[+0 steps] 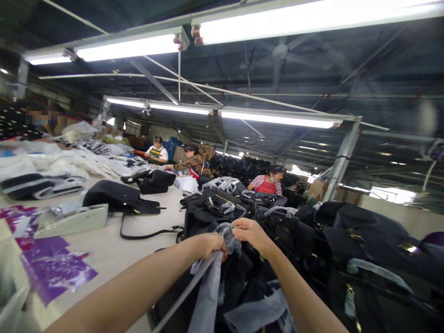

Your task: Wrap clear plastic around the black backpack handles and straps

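My left hand (212, 244) and my right hand (252, 234) are both closed on a strip of grey wrapping cloth (211, 286), pinching it close together at its top end. The cloth hangs down in front of me over a black handbag (243, 277). More black handbags (215, 208) with grey-wrapped handles stand in a row just beyond my hands.
A long pale worktable (114, 245) holds a flat black bag (118, 196) with a loose strap, purple sheets (52, 268) and a pale tray (71, 221). Black bags (364, 240) pile up at the right. Other people sit working farther along the table.
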A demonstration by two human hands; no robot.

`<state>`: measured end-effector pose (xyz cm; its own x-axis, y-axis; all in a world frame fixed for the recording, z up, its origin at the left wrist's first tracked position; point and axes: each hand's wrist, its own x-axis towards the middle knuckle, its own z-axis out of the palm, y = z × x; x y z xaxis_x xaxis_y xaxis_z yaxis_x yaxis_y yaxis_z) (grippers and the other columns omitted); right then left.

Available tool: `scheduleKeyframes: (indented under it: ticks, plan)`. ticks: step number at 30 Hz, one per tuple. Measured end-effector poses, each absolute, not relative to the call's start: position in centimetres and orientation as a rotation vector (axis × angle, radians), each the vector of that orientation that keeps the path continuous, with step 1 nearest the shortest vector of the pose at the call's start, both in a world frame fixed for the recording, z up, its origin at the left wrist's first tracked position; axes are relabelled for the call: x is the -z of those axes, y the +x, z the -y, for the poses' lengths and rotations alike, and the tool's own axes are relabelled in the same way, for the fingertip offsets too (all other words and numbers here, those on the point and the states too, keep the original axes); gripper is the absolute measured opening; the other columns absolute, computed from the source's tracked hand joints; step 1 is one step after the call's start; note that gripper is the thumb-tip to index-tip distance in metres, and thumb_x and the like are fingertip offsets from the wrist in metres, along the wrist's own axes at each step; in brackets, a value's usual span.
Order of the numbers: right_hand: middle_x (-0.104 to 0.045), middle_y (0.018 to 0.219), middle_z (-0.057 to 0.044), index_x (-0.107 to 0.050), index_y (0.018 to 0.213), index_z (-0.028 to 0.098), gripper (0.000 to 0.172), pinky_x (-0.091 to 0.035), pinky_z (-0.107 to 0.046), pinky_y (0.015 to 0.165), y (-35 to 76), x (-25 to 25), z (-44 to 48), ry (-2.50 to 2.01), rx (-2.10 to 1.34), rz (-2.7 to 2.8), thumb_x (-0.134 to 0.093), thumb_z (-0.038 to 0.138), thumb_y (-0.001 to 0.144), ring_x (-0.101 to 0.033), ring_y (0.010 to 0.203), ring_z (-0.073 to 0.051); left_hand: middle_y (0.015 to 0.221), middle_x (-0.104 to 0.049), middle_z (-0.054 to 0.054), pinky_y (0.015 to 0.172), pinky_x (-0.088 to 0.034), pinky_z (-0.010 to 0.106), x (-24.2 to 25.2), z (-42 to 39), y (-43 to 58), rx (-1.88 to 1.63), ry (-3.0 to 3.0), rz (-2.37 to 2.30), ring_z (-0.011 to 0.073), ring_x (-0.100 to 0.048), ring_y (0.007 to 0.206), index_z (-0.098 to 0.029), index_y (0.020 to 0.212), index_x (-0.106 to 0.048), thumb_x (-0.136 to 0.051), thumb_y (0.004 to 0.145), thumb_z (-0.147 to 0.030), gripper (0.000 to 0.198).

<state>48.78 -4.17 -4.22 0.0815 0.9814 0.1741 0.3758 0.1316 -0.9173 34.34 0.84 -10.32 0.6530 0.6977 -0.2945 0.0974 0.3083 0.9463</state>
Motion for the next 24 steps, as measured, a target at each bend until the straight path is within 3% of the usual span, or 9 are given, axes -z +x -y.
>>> scheduleKeyframes:
  ticks: [5,9,12,15,18,20,22,24]
  plan:
    - [-0.064,0.085,-0.004,-0.062,0.087,0.020,0.027,-0.052,-0.031,0.065,49.6,4.8,4.7,-1.621,-0.584,1.412,-0.063,0.044,0.074,-0.061,0.081,-0.020,0.091,-0.063,0.002,0.060,-0.052,0.026,9.7,0.1,35.1,-0.248,1.204,-0.997,0.0129,-0.059,0.071,-0.015,0.101,-0.061,-0.059,0.095,-0.035,0.021]
    - [-0.067,0.088,-0.004,-0.065,0.094,0.021,0.031,-0.049,-0.031,0.070,50.3,5.7,5.2,-1.717,-0.502,1.527,-0.073,0.037,0.069,-0.062,0.087,-0.022,0.070,-0.056,-0.003,0.049,-0.043,0.022,8.7,-0.2,31.7,-0.112,1.238,-0.979,0.0092,-0.048,0.053,-0.014,0.085,-0.060,-0.060,0.093,-0.035,0.023]
    - [-0.067,0.088,-0.002,-0.066,0.088,0.023,0.022,-0.047,-0.029,0.074,50.2,6.4,5.2,-1.738,-0.467,1.623,-0.071,0.022,0.067,-0.062,0.088,-0.021,0.054,-0.052,-0.002,0.042,-0.032,0.022,8.0,0.3,28.1,-0.083,1.282,-0.910,0.0093,-0.038,0.043,-0.014,0.062,-0.057,-0.070,0.080,-0.026,0.025]
    - [-0.066,0.085,-0.003,-0.063,0.085,0.021,0.009,-0.048,-0.029,0.068,50.4,6.6,4.8,-1.809,-0.451,1.597,-0.060,0.023,0.077,-0.063,0.078,-0.019,0.050,-0.052,0.002,0.040,-0.025,0.024,6.9,2.4,24.2,-0.172,1.328,-0.781,0.0095,-0.034,0.039,-0.014,0.052,-0.056,-0.077,0.060,-0.025,0.025]
    - [-0.065,0.083,-0.006,-0.058,0.084,0.020,0.007,-0.048,-0.032,0.068,50.5,6.1,5.1,-1.868,-0.368,1.538,-0.058,0.021,0.077,-0.064,0.080,-0.023,0.056,-0.055,0.001,0.051,-0.036,0.026,5.3,5.1,20.7,-0.445,1.374,-0.636,0.0116,-0.044,0.050,-0.014,0.062,-0.062,-0.081,0.054,-0.036,0.030]
    - [-0.064,0.086,-0.008,-0.053,0.078,0.021,0.003,-0.047,-0.032,0.069,49.7,5.7,6.2,-1.852,-0.308,1.548,-0.055,0.021,0.079,-0.064,0.086,-0.024,0.063,-0.057,0.001,0.072,-0.045,0.030,4.5,7.0,18.9,-0.696,1.399,-0.481,0.0156,-0.053,0.066,-0.015,0.070,-0.066,-0.082,0.057,-0.041,0.033]
    - [-0.064,0.079,-0.007,-0.050,0.072,0.022,0.015,-0.047,-0.029,0.059,48.2,5.4,8.2,-1.823,-0.366,1.620,-0.046,0.027,0.086,-0.065,0.073,-0.021,0.073,-0.058,0.003,0.091,-0.043,0.034,4.3,8.5,17.6,-0.865,1.397,-0.332,0.0210,-0.057,0.085,-0.015,0.072,-0.068,-0.081,0.062,-0.041,0.031]
    - [-0.062,0.065,-0.002,-0.052,0.069,0.023,0.021,-0.042,-0.027,0.044,46.2,5.6,10.4,-1.787,-0.532,1.743,-0.043,0.030,0.086,-0.060,0.051,-0.017,0.082,-0.060,0.006,0.098,-0.040,0.036,4.8,9.6,17.0,-0.942,1.378,-0.281,0.0259,-0.055,0.100,-0.015,0.069,-0.069,-0.079,0.064,-0.040,0.027]
